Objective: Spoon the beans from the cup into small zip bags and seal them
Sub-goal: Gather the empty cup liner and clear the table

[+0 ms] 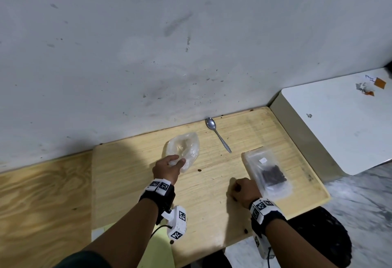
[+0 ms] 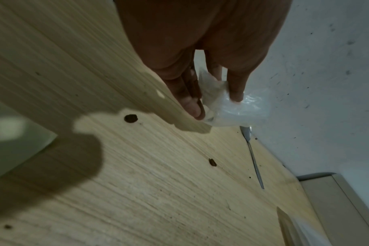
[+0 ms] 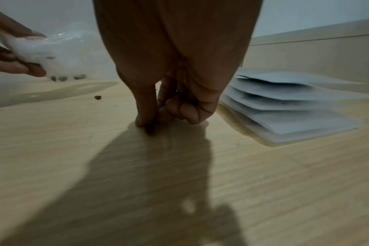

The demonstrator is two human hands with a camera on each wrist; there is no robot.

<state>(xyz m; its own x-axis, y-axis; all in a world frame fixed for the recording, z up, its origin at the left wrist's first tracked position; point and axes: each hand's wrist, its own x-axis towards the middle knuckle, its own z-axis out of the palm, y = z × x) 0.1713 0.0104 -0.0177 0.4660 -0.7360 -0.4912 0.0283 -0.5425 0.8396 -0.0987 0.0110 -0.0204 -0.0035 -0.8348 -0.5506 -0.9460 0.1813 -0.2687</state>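
Note:
My left hand (image 1: 176, 162) (image 2: 217, 106) pinches the near end of a crumpled clear plastic bag (image 1: 186, 145) (image 2: 244, 111) that lies on the wooden table (image 1: 137, 172); a few beans (image 3: 62, 78) show inside it. Fingers curled, my right hand (image 1: 235, 191) (image 3: 152, 123) pinches a dark loose bean (image 3: 150, 127) against the tabletop. Just right of it lies a stack of flat zip bags (image 1: 267, 172) (image 3: 284, 103), the top one holding dark beans (image 1: 273, 176). A metal spoon (image 1: 218, 137) (image 2: 254, 158) lies by the wall. No cup is in view.
Stray beans (image 1: 199, 170) (image 2: 130, 118) (image 3: 97, 97) dot the table. A grey wall (image 1: 191, 55) runs along the back. A white unit (image 1: 339, 123) stands to the right and a plywood surface (image 1: 42, 204) to the left.

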